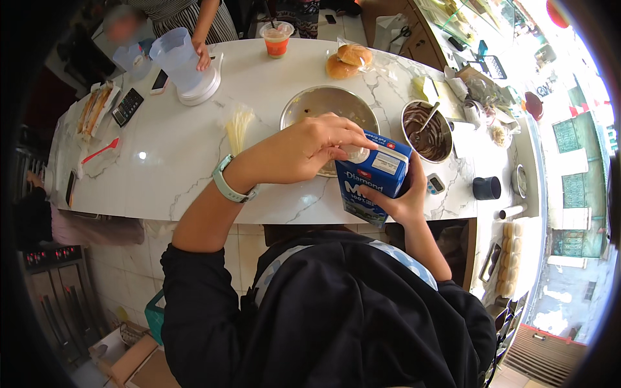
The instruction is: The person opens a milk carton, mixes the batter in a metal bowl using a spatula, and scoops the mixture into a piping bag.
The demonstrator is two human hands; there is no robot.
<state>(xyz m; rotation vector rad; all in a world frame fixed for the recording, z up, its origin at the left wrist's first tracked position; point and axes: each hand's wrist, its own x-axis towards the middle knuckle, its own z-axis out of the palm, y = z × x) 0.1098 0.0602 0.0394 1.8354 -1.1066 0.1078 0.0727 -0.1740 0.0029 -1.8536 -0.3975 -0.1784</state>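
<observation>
My right hand point(409, 199) grips a blue milk carton point(370, 182) by its side, holding it tilted above the table's near edge. Across its top reaches my left hand point(317, 147), a pale green watch on the wrist. Its bent fingers close on the carton's round white cap point(355, 154); whether the cap is loose cannot be seen. Just beyond, partly behind my left hand, stands a large steel bowl point(331, 97) with pale residue inside. To its right a smaller steel bowl point(444, 123) holds a dark chocolate-coloured mixture and a spoon point(429, 116).
Bread rolls point(352, 57) and an orange cup point(277, 40) stand at the back. Another person's hand point(203, 57) is beside a clear pitcher point(178, 58) on a white scale point(199, 89). A red spatula point(101, 151) lies left; a timer point(436, 183) and black cup point(486, 188) sit right.
</observation>
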